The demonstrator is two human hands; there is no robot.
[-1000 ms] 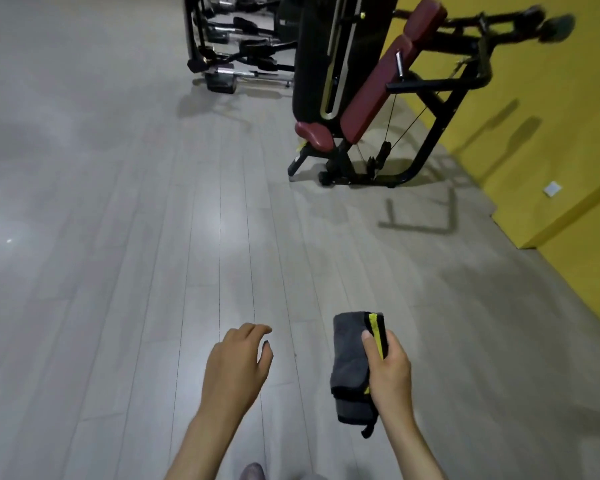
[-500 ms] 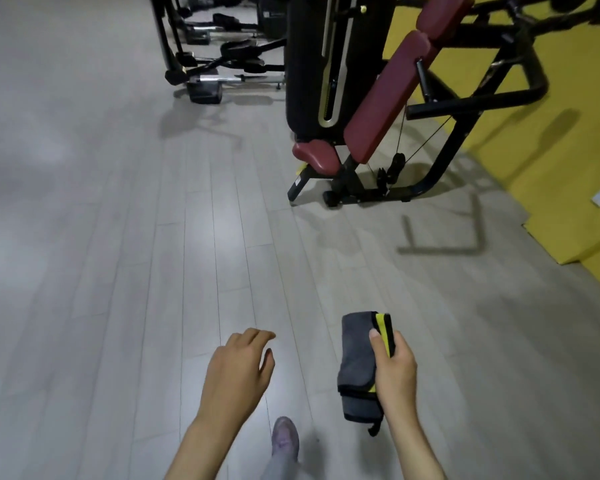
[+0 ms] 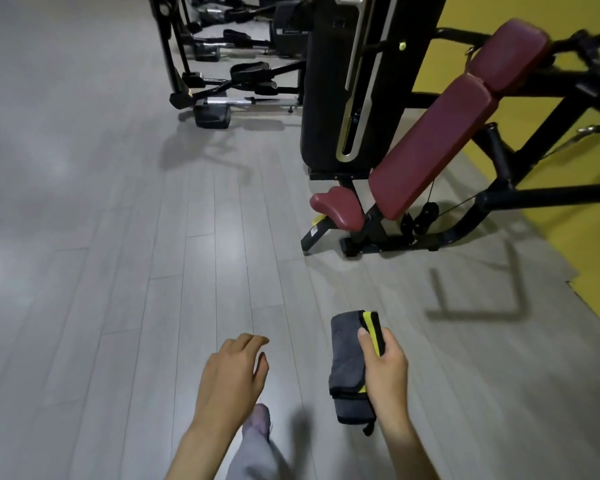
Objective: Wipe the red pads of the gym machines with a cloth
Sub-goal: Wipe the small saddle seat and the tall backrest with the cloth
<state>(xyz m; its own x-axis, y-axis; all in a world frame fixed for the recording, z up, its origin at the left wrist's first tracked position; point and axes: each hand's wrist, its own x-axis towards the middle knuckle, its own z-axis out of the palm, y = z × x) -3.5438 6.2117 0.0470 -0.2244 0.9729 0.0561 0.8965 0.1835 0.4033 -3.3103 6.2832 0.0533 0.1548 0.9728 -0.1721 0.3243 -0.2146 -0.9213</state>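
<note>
My right hand [image 3: 385, 367] grips a folded grey cloth [image 3: 347, 355] with a yellow and black edge, held low in front of me. My left hand [image 3: 231, 379] hangs beside it, palm down, fingers loosely apart, holding nothing. Ahead on the right stands a black gym machine with three dark red pads: a small seat pad [image 3: 336, 207] near the floor, a long slanted back pad [image 3: 430, 147] and a head pad [image 3: 508, 55] at the top. Both hands are well short of the pads.
A black weight stack tower [image 3: 329, 81] rises behind the seat. The machine's black frame [image 3: 499, 199] spreads along the yellow wall [image 3: 568, 244] on the right. More black machines [image 3: 222, 84] stand farther back. Grey plank floor [image 3: 118, 237] stretches to the left. My leg [image 3: 257, 445] shows below.
The machine with the red pads has come much closer and larger in view as I walk toward it. My hands keep their pose; my leg has swung forward.
</note>
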